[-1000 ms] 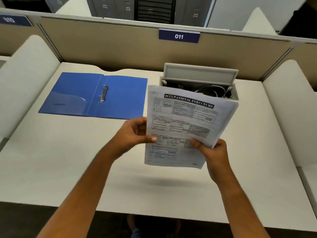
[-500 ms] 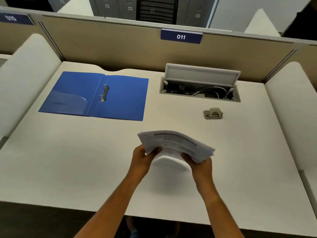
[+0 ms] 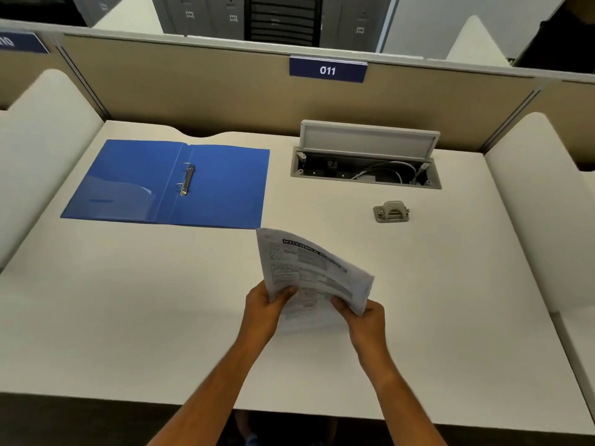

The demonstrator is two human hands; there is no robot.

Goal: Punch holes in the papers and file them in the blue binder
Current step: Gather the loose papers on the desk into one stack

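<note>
A stack of printed papers (image 3: 309, 268) with a bold black heading is held over the middle of the white desk (image 3: 128, 300), bowed and tilted upward to the left. My left hand (image 3: 264, 309) grips its near left edge and my right hand (image 3: 365, 317) grips its near right corner. The blue binder (image 3: 219, 188) lies open and flat at the back left, its metal rings (image 3: 186, 183) in the spine. A small grey hole punch (image 3: 391, 212) sits on the desk to the right, beyond the papers.
An open cable box (image 3: 367, 165) with its lid raised is set into the desk at the back right, wires inside. A beige partition (image 3: 193, 91) with an "011" label closes the back. White side dividers stand at both sides.
The papers came down from an upright, raised position to low over the desk, uncovering the hole punch. Since half a second ago they have tilted up on the left.
</note>
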